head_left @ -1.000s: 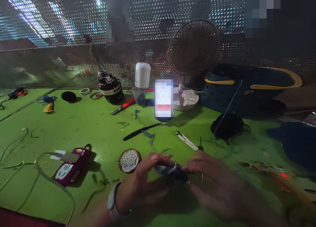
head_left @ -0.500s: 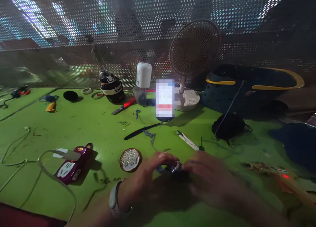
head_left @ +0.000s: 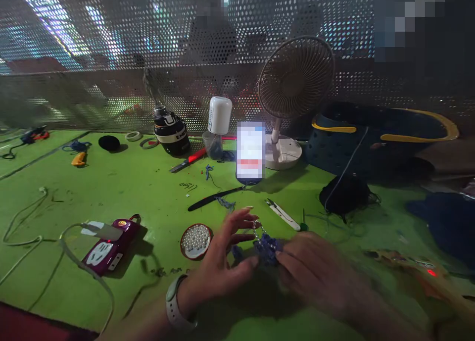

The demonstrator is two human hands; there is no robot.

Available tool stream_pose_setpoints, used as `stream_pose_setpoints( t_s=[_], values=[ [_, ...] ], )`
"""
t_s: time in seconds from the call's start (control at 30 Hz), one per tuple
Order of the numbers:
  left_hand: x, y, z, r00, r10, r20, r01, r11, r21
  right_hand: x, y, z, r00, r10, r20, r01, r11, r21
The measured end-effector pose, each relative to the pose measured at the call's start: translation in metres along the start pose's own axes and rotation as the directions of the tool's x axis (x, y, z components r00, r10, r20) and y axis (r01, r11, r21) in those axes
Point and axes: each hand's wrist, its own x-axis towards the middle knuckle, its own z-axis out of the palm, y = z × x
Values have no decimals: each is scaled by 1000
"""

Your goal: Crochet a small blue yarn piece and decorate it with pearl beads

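A purple-blue yarn piece with a string of pearly beads hangs between my hands above the green table. My right hand pinches the yarn piece at its right side. My left hand, with a pale watch on the wrist, has its fingers and thumb spread at the left of the piece, the fingertips near the beads. Left of my left hand lies a round dish of pearly beads. White snips rest beyond my hands.
A lit phone stands ahead, beside a fan. Farther left are a black jug and a red-handled knife. A purple power strip with cables lies left; black yarn and a dark basket are right.
My left hand has opened its fingers, raised and spread away from the beads. The yarn piece and bead string now show more fully, with my right hand still on the piece.
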Motion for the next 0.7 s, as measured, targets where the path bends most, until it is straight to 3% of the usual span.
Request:
stream_pose_setpoints(
  t_s=[0.1, 0.2, 0.27, 0.37, 0.47, 0.7],
  values=[
    [5, 3, 3, 965, -230, -124, 220, 972, -84, 1, -1, -2, 1000, -28, -8, 28, 1000, 11],
    [8, 3, 5, 909, -369, -196, 343, 927, -154, 3, -1, -4, 999, -39, -33, 40, 999, 26],
    [10, 5, 5, 884, -433, -179, 400, 896, -191, 4, -1, -5, 999, -36, -40, 38, 999, 33],
    [11, 10, 4, 858, -511, -46, 488, 840, -235, 4, -1, -5, 999, -49, -15, 50, 998, 37],
    [11, 12, 4, 845, -532, 56, 527, 811, -252, 4, -1, -4, 997, -74, 21, 73, 996, 50],
    [11, 0, 4, 896, -439, 71, 438, 844, -309, 2, 1, -3, 998, -51, 23, 49, 995, 88]
  ],
)
